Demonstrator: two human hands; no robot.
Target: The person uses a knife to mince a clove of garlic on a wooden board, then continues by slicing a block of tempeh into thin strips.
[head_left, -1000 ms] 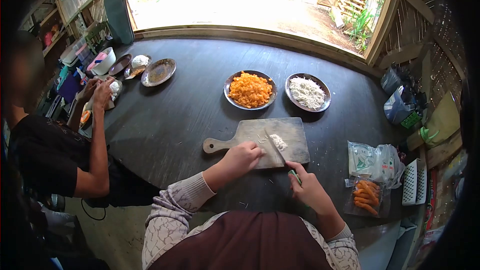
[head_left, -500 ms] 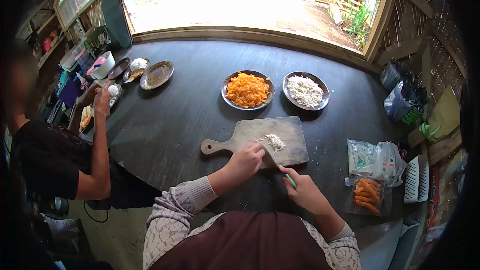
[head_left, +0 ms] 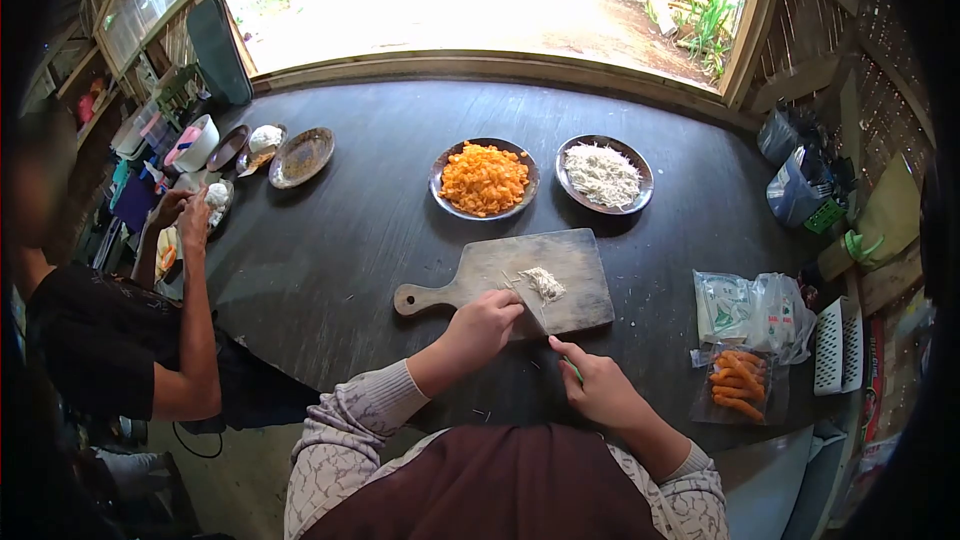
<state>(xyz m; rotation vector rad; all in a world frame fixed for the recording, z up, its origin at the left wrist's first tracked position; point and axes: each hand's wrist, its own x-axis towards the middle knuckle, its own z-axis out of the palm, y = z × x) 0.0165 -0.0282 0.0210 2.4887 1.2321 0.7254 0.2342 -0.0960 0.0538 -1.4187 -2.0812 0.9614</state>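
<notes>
Knife (head_left: 540, 321) has pulled back vs 1 s ago, from beside the white shreds (head_left: 544, 285) to just by L hand (head_left: 484, 327) fingertips. R hand (head_left: 602, 387) wraps the green handle (head_left: 572, 372); L fingers bunch at board (head_left: 586, 305), can't tell if gripping anything. Hands apart but near. Shreds heap on board, beyond blade. Knife prob. light, stiff: hold by handle only. Shreds look light, soft, easily scattered: gather from sides w/ loose fingertips.

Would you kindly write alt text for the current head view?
A person's right hand holds a green-handled knife at a wooden cutting board, the left hand near a pale shredded pile. Beyond, one plate holds orange pieces, another plate pale shreds; a co-worker is at left.
</notes>
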